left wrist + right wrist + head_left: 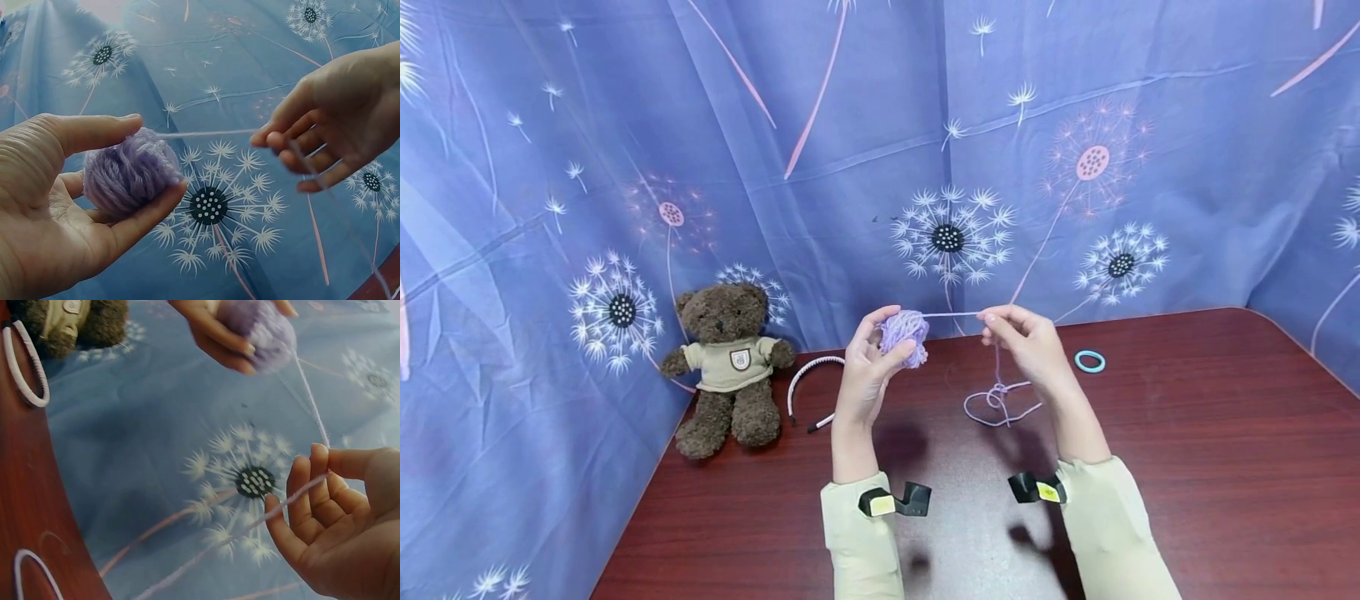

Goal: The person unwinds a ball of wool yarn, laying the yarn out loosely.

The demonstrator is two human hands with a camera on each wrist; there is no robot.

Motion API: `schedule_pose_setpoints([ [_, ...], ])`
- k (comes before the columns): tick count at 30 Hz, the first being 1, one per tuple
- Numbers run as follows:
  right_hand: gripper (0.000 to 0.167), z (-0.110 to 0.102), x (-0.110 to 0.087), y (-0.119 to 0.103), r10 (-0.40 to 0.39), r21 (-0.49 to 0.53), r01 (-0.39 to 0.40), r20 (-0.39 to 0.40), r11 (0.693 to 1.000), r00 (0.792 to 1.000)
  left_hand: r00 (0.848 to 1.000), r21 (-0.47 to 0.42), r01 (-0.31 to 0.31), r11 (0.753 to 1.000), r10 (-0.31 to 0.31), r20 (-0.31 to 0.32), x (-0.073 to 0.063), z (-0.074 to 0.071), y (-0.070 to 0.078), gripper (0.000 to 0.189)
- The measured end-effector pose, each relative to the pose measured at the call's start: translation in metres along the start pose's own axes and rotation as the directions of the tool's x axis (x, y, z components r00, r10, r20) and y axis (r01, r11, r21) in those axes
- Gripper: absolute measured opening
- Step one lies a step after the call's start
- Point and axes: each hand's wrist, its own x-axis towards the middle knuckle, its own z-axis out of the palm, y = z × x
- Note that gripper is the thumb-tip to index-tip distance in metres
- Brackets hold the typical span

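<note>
A small ball of lilac yarn (904, 335) is held above the table by my left hand (867, 367), thumb on one side and fingers on the other. From the ball a strand (209, 134) runs taut across to my right hand (1032, 343), which pinches it between thumb and index finger. In the right wrist view the other fingers (284, 531) of that hand are loosely bent, with the strand passing across them. Below the right hand, the loose tail of yarn (997, 400) lies in tangled loops on the table.
On the left a brown teddy bear (722, 367) in a beige shirt sits against the blue dandelion-print cloth (865, 225). A white headband (805, 367) lies beside it, partly behind the left hand. A turquoise ring (1089, 361) rests on the dark red table (1210, 433) at right.
</note>
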Motion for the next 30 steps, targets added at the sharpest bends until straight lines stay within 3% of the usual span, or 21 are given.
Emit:
schedule_pose_setpoints([
  [7,0.019,-0.020,-0.002,-0.004,-0.046,0.142,0.057,-0.082,0.988,0.996,1.000,0.001,0.008,1.000,-0.008,-0.017,0.000,0.000,0.000,0.050],
  [13,0.017,-0.023,-0.003,-0.006,-0.064,0.131,0.072,-0.067,0.989,0.996,0.995,-0.020,0.003,1.000,-0.005,-0.101,0.002,0.001,0.000,0.035],
  [21,0.015,-0.024,-0.003,-0.005,-0.068,0.122,0.074,-0.052,0.990,0.996,0.969,-0.074,-0.019,0.997,0.000,-0.247,0.002,-0.002,0.003,0.033],
  [30,0.017,-0.042,0.000,0.002,-0.029,0.119,0.043,-0.116,0.992,0.993,0.935,-0.126,-0.064,0.990,0.016,-0.354,0.004,-0.010,0.004,0.032],
])
